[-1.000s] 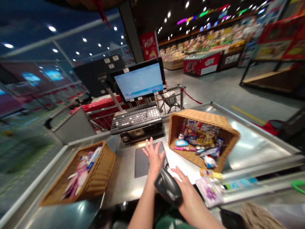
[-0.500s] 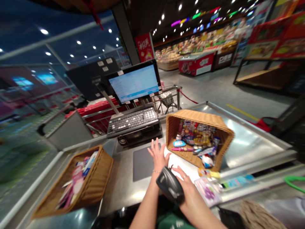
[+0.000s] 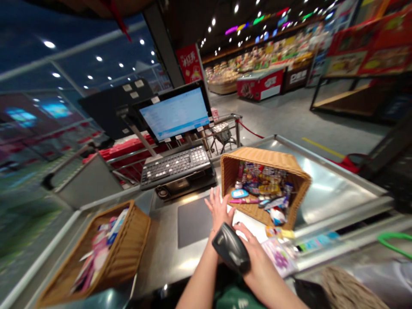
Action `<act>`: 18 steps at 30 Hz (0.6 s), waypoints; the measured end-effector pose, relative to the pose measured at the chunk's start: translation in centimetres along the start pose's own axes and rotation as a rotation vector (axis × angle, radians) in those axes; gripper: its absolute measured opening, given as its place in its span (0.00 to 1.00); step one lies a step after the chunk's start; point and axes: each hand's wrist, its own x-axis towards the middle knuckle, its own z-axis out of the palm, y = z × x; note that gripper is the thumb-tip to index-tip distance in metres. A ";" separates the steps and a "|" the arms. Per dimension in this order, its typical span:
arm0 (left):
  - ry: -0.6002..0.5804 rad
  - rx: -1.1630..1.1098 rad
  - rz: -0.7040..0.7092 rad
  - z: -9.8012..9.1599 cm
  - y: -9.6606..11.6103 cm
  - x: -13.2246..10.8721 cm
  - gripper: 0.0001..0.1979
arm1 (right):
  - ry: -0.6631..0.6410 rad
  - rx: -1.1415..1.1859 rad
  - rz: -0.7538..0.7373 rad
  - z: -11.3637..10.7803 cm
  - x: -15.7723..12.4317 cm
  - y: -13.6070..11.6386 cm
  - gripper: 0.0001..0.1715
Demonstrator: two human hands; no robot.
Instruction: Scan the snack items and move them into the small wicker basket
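Note:
In my right hand (image 3: 260, 259) is a black handheld barcode scanner (image 3: 230, 248), my fingers closed around it. My left hand (image 3: 220, 210) reaches past the scanner with fingers stretched and apart, holding nothing visible. It is at the left front corner of a wicker basket (image 3: 267, 156) tipped on its side, whose mouth faces me. Inside that basket lie many small packaged goods, among them a pink pen-like item (image 3: 244, 201) and a blue and white item (image 3: 240, 193). A purple and white package (image 3: 279, 257) lies just right of my right hand. Whether my left fingertips touch anything is unclear.
Another wicker basket (image 3: 140, 236) with pink and white packages stands at left. A keyboard (image 3: 175, 165) and a lit monitor (image 3: 176, 112) are ahead. Left of my left hand lies a grey mat (image 3: 193, 221) on the metal counter (image 3: 157, 253). A green loop (image 3: 394, 242) shows at far right.
My left hand has moved slightly right, nearer the tipped basket, its fingers a little closer together. The scanner stays in my right hand. The whole view has shifted slightly.

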 end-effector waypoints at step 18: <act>-0.141 -0.025 0.110 2.9 1.9 1.0 0.22 | 0.018 -0.058 0.037 -0.3 0.5 0.8 0.35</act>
